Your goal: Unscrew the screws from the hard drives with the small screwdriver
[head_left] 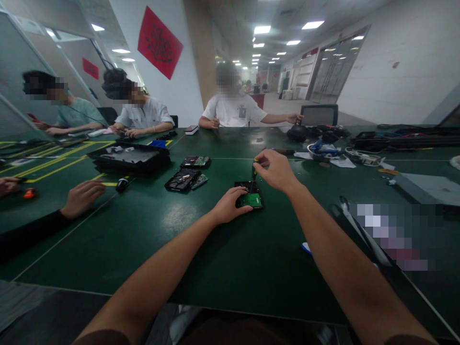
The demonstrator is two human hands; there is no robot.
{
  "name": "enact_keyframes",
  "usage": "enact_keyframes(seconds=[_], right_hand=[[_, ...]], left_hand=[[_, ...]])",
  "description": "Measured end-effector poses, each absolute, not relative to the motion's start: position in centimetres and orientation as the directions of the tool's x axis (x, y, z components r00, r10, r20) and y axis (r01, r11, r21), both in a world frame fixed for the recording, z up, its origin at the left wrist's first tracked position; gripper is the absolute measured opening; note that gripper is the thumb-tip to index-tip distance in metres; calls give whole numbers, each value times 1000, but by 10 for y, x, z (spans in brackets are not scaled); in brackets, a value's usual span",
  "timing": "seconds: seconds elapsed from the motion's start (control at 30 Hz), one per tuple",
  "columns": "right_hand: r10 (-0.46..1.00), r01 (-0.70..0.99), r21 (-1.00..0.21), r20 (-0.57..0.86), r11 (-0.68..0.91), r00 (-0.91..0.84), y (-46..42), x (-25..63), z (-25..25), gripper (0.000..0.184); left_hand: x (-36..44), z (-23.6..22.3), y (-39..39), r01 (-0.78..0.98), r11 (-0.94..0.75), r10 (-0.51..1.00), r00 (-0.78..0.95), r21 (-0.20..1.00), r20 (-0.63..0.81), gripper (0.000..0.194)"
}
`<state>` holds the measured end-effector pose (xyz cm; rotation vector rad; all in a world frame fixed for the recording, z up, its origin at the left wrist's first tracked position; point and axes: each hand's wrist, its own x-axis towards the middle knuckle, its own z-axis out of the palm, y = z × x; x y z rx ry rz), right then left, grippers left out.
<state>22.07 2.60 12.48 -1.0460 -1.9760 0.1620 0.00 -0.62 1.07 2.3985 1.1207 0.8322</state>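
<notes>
A small hard drive point(249, 194) with a green circuit board facing up lies on the dark green table point(201, 249). My left hand point(230, 205) rests on its left edge, fingers curled against it. My right hand point(275, 168) is closed round the handle of a screwdriver point(253, 173) that stands upright with its tip on the drive's far end.
Two more opened drives point(182, 180) point(196, 162) and a black tray point(129, 158) lie to the far left. Another person's hand point(82, 197) rests at the left near a small black object point(122, 184). Three people sit across the table. Cables and tools point(323, 148) crowd the right.
</notes>
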Motion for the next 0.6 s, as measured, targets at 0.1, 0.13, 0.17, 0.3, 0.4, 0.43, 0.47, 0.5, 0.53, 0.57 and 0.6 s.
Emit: enact_keyframes(seconds=[0.1,0.13,0.17,0.3,0.4,0.43,0.47,0.5,0.53,0.57,0.6], right_hand=[[751,590,-521,613,617,-245,25,220,125,10],[757,583,-531,605,615,-247,25,220,125,11],[758,580,-532,601,616,-254,24,220,126,11],[736,599,-483,611,639,-292,24,220,127,10],[736,600,-487,618,634,-277,25,220,125,9],[742,595,-503,617,627,-262,25,220,125,10],[749,588,-519,614,620,-247,25,220,125,10],[754,581,-533,612,615,-237,25,220,124,11],[756,575,-540,612,615,-234,26,220,124,11],[754,573,-539,613,618,-237,26,221,124,11],[750,575,-530,615,623,-245,26,221,125,10]], left_hand=[[0,13,-8,569,-615,785,512,546,350,63],[0,13,-8,570,-613,786,512,546,348,63],[0,13,-8,571,-612,787,511,547,346,63],[0,12,-7,573,-605,792,507,553,340,64],[0,11,-6,572,-604,792,506,555,341,65],[0,11,-6,570,-606,791,506,555,343,65],[0,10,-6,568,-608,789,507,554,346,64],[0,10,-6,567,-610,788,508,553,348,64],[0,10,-6,566,-612,787,508,552,350,64],[0,10,-6,566,-613,786,508,551,353,64],[0,11,-6,566,-614,786,507,550,355,64]])
